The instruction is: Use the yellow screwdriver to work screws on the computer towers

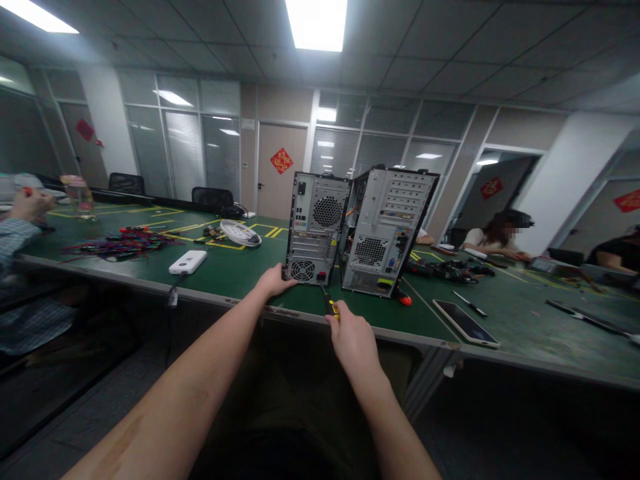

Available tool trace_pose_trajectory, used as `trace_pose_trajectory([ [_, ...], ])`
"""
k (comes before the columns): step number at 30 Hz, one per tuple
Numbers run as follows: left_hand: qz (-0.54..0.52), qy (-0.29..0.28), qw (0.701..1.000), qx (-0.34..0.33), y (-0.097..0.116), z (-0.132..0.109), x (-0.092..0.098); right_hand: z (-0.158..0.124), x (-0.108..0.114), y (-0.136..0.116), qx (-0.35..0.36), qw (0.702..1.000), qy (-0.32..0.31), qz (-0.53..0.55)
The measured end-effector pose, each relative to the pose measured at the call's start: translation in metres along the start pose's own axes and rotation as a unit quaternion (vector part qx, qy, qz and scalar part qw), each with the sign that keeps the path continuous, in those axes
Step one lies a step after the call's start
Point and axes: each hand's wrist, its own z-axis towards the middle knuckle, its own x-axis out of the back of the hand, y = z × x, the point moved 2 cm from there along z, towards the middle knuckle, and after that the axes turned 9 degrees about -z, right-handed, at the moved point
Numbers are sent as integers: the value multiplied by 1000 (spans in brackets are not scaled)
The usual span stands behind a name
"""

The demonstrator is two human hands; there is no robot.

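Observation:
A computer case (316,230) stands upright on the green table, its back panel with fan grille and ports facing me. My left hand (276,281) grips its lower left corner, some fingers hidden by the case. In my right hand (353,333) is a screwdriver (331,307) with a black and yellow handle, the fingers closed around it. Its shaft points up to the bottom right edge of that panel; whether the tip sits in a screw I cannot tell. Just to the right stands a second, larger computer case (373,253), with neither hand touching it.
A white power bank (188,262) with a cable, a pile of thin wires (125,244) and a white oval grille (241,233) lie leftward. To the right are a phone (465,323), a pen-like tool (470,303) and dark cables (453,270). Other people sit around the table (530,333).

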Motion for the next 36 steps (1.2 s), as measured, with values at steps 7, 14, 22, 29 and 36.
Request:
trace_pose_trajectory([
  [7,-11,2,1000,0,-1,0,0,0,3,0,-8,999,-7,36],
  [14,-6,1,1000,-2,-1,1,-1,0,3,0,-17,997,-17,78],
  [22,-7,5,1000,-6,-6,4,-4,-1,4,2,-10,998,22,53],
  [29,-11,9,1000,-8,-6,4,-4,-3,5,2,6,999,31,40],
  [36,-4,6,1000,-7,-7,5,-5,0,5,0,-25,999,10,45],
])
